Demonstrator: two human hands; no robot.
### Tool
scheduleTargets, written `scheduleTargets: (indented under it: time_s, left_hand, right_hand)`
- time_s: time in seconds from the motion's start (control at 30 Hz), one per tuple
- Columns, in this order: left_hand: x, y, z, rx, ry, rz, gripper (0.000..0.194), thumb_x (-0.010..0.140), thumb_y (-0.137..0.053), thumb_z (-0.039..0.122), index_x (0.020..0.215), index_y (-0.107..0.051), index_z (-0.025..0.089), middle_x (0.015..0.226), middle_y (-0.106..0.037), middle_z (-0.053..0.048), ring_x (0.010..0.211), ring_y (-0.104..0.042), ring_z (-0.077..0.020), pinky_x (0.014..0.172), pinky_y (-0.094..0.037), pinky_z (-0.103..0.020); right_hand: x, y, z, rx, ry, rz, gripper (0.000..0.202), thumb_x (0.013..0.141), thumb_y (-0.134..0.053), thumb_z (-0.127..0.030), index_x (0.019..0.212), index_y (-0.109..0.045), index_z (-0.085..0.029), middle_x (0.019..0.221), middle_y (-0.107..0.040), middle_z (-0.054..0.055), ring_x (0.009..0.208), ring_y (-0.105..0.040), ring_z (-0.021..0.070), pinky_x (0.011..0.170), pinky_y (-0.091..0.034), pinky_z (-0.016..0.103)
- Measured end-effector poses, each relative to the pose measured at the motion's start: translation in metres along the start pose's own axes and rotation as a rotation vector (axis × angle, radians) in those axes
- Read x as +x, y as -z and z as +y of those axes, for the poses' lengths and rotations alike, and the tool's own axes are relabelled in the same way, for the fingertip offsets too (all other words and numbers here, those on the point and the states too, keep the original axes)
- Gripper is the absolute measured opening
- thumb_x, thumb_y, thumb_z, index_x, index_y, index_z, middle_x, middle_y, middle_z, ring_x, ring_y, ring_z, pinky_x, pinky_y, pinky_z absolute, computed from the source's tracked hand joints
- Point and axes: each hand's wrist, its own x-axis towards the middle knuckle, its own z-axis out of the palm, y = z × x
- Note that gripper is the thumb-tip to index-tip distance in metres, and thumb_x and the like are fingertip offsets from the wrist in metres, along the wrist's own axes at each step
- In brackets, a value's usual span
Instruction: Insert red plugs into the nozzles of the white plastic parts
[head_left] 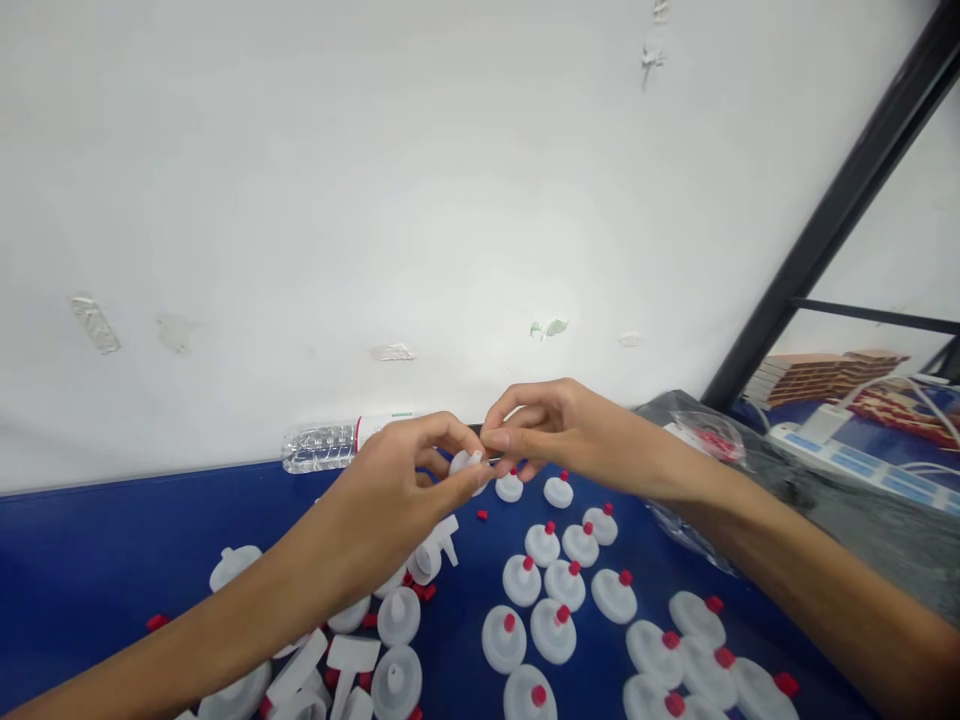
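Where the two hands meet above the blue table, the left hand pinches a small round white plastic cap between thumb and forefinger, while the right hand closes its fingertips on the cap's right edge. Both hands touch it, equally near. Below right stand white caps with red plugs; below left lie unplugged white caps.

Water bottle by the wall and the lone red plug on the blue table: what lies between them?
In the head view, the left hand lies between the water bottle and the red plug, pinching a white cap with the right hand.
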Motion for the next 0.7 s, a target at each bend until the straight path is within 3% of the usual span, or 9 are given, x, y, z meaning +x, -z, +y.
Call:
scheduleTargets:
  time_s: [0.17, 0.43, 0.6, 0.7]
  left_hand:
    - [0.002, 0.010, 0.003, -0.075, 0.134, -0.027, 0.040, 0.076, -0.083, 0.036, 0.112, -0.073, 0.024, 0.064, -0.066, 0.005, 0.060, -0.055, -0.0134, 0.053, -0.035, -0.024]
    - [0.002, 0.010, 0.004, -0.040, 0.150, -0.047, 0.037, 0.080, -0.078, 0.034, 0.117, -0.074, 0.027, 0.067, -0.068, 0.004, 0.070, -0.063, -0.0176, 0.061, -0.041, -0.027]
    - [0.001, 0.010, 0.007, -0.120, 0.104, -0.035, 0.055, 0.078, -0.082, 0.027, 0.130, -0.064, 0.031, 0.098, -0.079, 0.003, 0.077, -0.070, -0.0161, 0.066, -0.052, -0.027]
    - [0.001, 0.007, 0.007, -0.121, 0.076, -0.032, 0.058, 0.080, -0.083, 0.033, 0.133, -0.061, 0.034, 0.097, -0.079, 0.003, 0.071, -0.069, -0.0151, 0.060, -0.051, -0.025]
  right_hand:
    - [0.001, -0.002, 0.001, 0.040, 0.097, 0.173, 0.017, 0.085, -0.084, -0.031, 0.095, -0.076, -0.020, 0.087, -0.079, 0.000, 0.083, -0.074, 0.0139, 0.077, -0.058, 0.024]
    - [0.002, -0.009, 0.000, -0.015, 0.157, 0.181, 0.016, 0.085, -0.084, -0.031, 0.094, -0.079, -0.019, 0.088, -0.082, 0.003, 0.084, -0.078, 0.0177, 0.077, -0.060, 0.028]
    - [0.003, -0.013, 0.003, 0.005, 0.222, 0.200, 0.012, 0.086, -0.083, -0.027, 0.095, -0.079, -0.020, 0.088, -0.082, 0.001, 0.082, -0.078, 0.0161, 0.075, -0.061, 0.026]
    - [0.002, -0.015, 0.003, -0.019, 0.245, 0.207, 0.012, 0.085, -0.084, -0.027, 0.093, -0.079, -0.020, 0.086, -0.081, 0.001, 0.081, -0.078, 0.0166, 0.075, -0.061, 0.027]
